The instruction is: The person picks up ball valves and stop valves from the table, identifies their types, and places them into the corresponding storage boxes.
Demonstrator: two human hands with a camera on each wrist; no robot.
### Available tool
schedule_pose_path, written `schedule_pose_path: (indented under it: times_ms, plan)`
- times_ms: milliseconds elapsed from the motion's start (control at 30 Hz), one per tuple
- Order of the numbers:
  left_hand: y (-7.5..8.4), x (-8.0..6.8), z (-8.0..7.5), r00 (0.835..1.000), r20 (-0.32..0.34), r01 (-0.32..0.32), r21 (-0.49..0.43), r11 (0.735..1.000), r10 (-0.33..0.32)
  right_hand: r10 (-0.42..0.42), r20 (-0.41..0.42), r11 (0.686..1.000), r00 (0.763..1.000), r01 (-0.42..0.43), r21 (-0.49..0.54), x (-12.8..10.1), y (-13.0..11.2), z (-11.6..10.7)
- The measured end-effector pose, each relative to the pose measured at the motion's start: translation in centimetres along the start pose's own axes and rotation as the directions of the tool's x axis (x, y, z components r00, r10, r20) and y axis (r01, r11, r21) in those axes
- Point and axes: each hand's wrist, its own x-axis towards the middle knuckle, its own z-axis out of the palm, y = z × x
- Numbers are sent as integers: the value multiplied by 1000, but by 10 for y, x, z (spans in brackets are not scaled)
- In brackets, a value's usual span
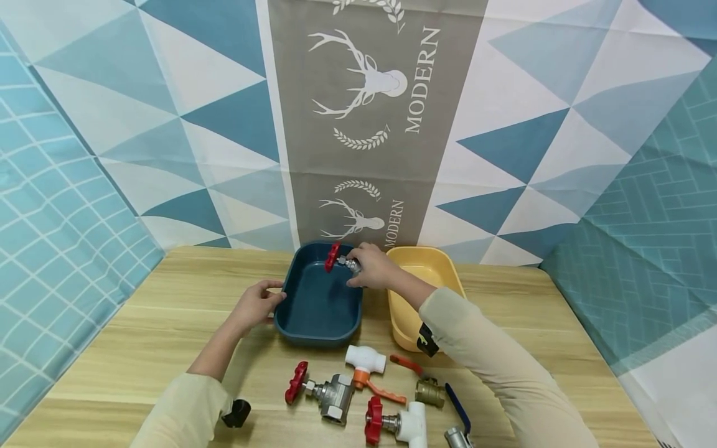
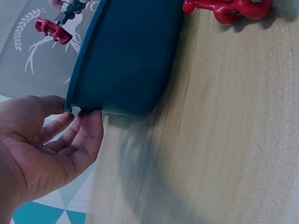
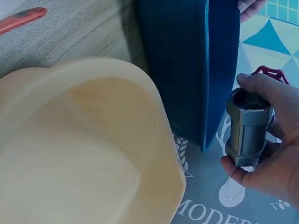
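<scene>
Above the far right of the deep blue plastic tray [image 1: 319, 302], the right hand [image 1: 375, 267] grasps in its fingers a silver metal valve with red handwheel [image 1: 343, 261], stem pointing left, while the left hand's [image 1: 259, 303] fingers pinch the tray's left rim

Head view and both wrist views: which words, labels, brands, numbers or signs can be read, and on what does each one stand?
"MODERN", large, on the grey backdrop panel, head view.
"MODERN", smaller, lower on the same panel.
"MODE", then a cut-off letter, on that panel, right wrist view.
Left wrist view: letter fragments there, unreadable.
Held valve, other valves: no readable marking.
</scene>
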Motion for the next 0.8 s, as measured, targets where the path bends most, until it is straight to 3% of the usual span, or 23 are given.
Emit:
schedule_pose_path:
  times_ms: [800]
  plan:
    - [-2, -2, 1, 1000, -16, -15, -23, 1000, 15, -21, 18, 999, 1000, 21, -25, 14, -7, 11]
